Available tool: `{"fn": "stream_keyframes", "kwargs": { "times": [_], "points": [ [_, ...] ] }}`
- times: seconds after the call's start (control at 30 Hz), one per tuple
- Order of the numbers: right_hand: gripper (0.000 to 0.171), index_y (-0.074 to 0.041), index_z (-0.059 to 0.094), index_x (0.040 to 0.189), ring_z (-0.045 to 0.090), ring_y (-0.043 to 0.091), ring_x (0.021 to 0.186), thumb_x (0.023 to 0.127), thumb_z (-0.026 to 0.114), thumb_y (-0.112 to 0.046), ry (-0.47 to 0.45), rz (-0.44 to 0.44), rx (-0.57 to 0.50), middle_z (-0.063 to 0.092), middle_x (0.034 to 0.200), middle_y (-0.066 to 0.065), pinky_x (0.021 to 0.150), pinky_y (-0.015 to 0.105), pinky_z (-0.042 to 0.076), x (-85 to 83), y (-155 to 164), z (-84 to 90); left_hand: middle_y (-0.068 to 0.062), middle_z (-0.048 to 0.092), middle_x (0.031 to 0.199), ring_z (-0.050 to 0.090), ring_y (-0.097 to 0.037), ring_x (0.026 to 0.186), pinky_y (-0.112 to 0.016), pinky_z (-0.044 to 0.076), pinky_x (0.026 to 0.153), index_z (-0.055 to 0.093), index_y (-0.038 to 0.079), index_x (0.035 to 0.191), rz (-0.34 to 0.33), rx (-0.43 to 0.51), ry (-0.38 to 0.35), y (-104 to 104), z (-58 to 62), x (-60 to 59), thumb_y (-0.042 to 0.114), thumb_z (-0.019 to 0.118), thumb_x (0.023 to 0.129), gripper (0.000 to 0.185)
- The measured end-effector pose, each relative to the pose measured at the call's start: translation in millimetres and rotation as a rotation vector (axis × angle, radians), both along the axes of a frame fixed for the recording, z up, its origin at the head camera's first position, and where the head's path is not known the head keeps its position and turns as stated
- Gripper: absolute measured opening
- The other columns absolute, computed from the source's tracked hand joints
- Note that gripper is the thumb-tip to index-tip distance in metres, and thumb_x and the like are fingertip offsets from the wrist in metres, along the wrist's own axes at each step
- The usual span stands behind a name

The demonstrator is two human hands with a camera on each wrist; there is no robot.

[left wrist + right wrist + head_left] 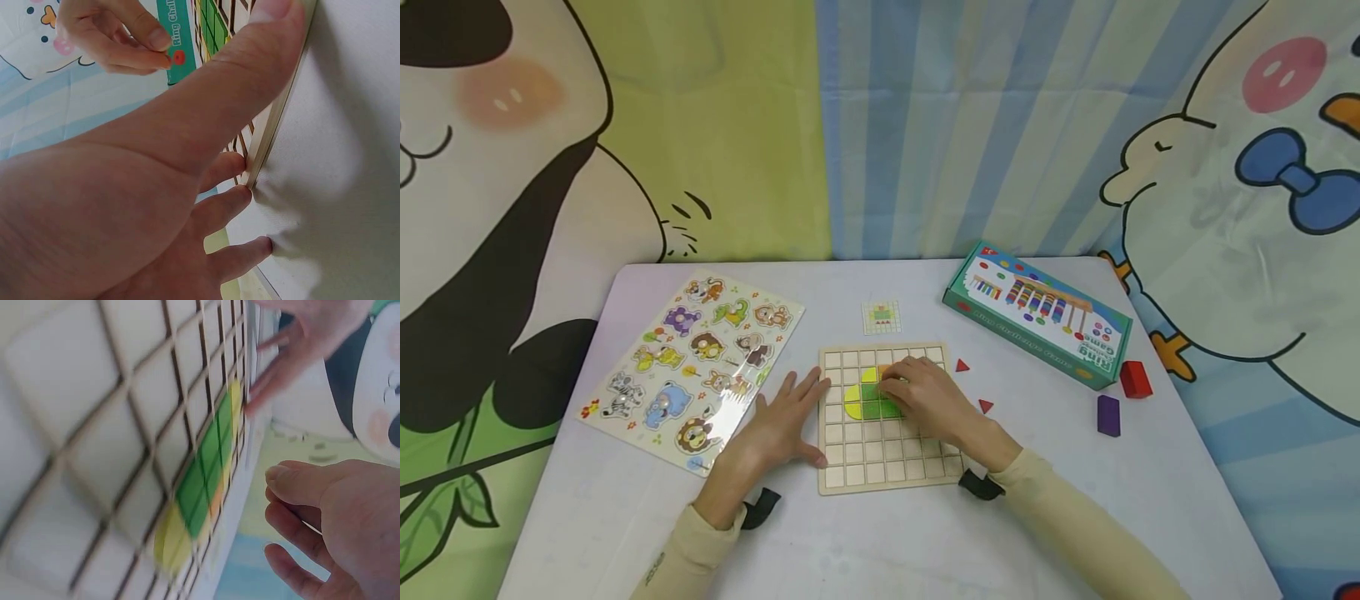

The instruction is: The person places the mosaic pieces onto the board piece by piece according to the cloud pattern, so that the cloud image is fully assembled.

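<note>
Wooden grid board (880,454) near middle of white table (1060,500), taken as landmark. Green pieces (874,408) seated in upper-middle cells of board, yellow rounded piece (852,402) touching their left side, another yellow piece just above, sliver of orange showing at right hand's fingertips. Left hand (782,425) flat on table at board's left edge, fingers straight and spread, fingertips touching board's rim, thumb lying along lower left corner; holding nothing. From left wrist view, same fingers (228,169) butted against rim, thumb stretched along frame. Right hand (928,400) lying over upper right part of board, fingers bent down onto cells beside green pieces, fingertips close together; in left wrist view fingertips (159,56) seem pinched on something small, but cannot tell what, or whether truly held. From right wrist view, fingers (300,487) loosely curled above grid, green and yellow pieces (200,481) below them, blurred. Small pattern card (881,317) just beyond board's far edge. Two red triangles (962,366) just off board's right edge, one near upper corner, second (986,406) lower. Teal game box (1037,312) further right and beyond board, lying at a slant. Red block (1135,379) and purple block (1108,415) well right of board, near box's near end. Animal puzzle sheet (692,367) left of board, past left hand, in shiny wrap. Cartoon-printed curtain (880,125) behind table.
</note>
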State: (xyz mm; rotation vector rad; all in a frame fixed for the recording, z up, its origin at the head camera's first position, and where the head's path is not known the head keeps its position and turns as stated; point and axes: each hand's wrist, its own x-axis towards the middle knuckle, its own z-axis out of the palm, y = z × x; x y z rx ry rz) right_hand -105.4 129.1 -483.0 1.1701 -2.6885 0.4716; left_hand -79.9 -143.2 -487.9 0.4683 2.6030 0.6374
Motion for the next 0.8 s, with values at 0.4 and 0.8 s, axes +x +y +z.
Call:
{"fn": "stream_keyframes", "kwargs": {
  "times": [0.4,0.8],
  "points": [
    [0.026,-0.007,0.078,0.107,0.067,0.025,0.104,0.083,0.079,0.002,0.017,-0.184,-0.028,0.076,0.108,0.007,0.090,0.042,0.056,-1.6,88,-2.2,-0.013,0.016,0.171,0.010,-0.048,0.155,-0.087,0.012,0.107,0.031,0.010,0.160,0.008,-0.007,-0.002,1,2.0,1.7,0.031,0.096,0.059,0.121],
    [0.028,-0.005,0.078,0.107,0.069,0.027,0.104,0.081,0.078,0.006,-0.048,-0.177,0.009,0.077,0.108,0.007,0.093,0.048,0.057,20.3,140,-22.1,-0.014,0.016,0.170,0.011,-0.049,0.155,-0.087,0.013,0.106,0.031,0.010,0.159,0.007,-0.005,0.000,1,1.8,1.3,0.032,0.096,0.059,0.121]
  ]
}}
